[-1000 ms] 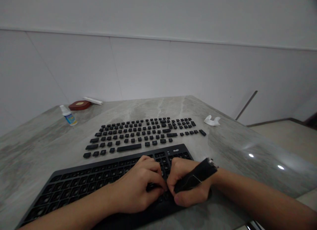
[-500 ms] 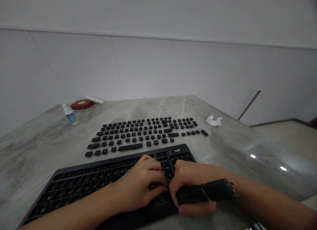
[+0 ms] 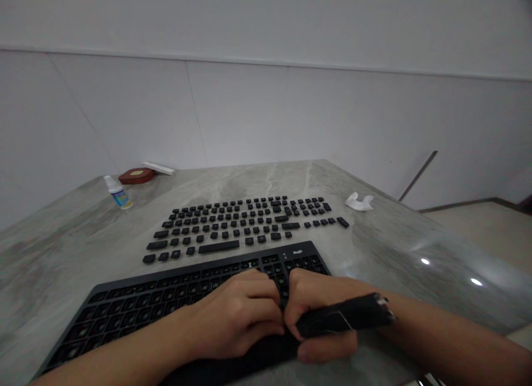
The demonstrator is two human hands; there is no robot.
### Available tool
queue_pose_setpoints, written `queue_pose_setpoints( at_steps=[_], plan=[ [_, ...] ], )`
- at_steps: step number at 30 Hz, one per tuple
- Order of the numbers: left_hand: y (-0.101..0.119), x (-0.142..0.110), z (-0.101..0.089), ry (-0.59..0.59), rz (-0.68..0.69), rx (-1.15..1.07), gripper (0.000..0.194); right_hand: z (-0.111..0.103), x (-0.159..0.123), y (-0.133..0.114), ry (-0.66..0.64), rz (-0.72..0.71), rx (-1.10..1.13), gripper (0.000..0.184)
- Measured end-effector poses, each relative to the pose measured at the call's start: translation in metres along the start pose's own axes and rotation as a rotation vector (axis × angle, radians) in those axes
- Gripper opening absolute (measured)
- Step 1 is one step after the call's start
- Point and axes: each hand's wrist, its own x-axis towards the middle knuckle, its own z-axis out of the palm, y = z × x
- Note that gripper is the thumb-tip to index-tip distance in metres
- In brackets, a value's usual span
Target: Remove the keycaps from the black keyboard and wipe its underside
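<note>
A black keyboard (image 3: pixel 178 275) with bare key sockets lies in front of me. My left hand (image 3: pixel 245 314) rests over its right part, fingers curled down and pressed together; whatever is under the fingertips is hidden. Close beside it, my right hand (image 3: pixel 316 314) is closed round a long black tool (image 3: pixel 344 315) with bright metal at its outer end. The tool lies almost level, pointing right across the wrist, and its tip at the keyboard is covered by my fingers. Beyond the keyboard, loose black keycaps (image 3: pixel 224 226) are laid out in rows, with a long space bar key (image 3: pixel 219 247) nearest.
On the left of the grey marble table (image 3: pixel 386 247) stand a small spray bottle (image 3: pixel 119 194) and a reddish-brown case (image 3: pixel 136 176), with a white strip (image 3: pixel 158 168) behind. A crumpled white tissue (image 3: pixel 359 202) lies right of the keycaps. A pale wall rises behind.
The black tool has swung from slanting upward to nearly level, pointing right. My left hand's fingers have curled further down on the keyboard. The laid-out keycaps look the same.
</note>
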Motion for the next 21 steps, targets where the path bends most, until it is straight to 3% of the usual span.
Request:
queue_pose_setpoints(
  at_steps=[6,21],
  plan=[
    [0.002,0.000,0.000,-0.084,0.021,0.140,0.014,0.004,0.002,0.007,0.099,-0.107,0.081,0.023],
    [0.011,0.006,0.003,-0.047,0.077,0.166,0.012,0.003,0.003,0.001,0.155,-0.104,0.117,0.027]
  ],
)
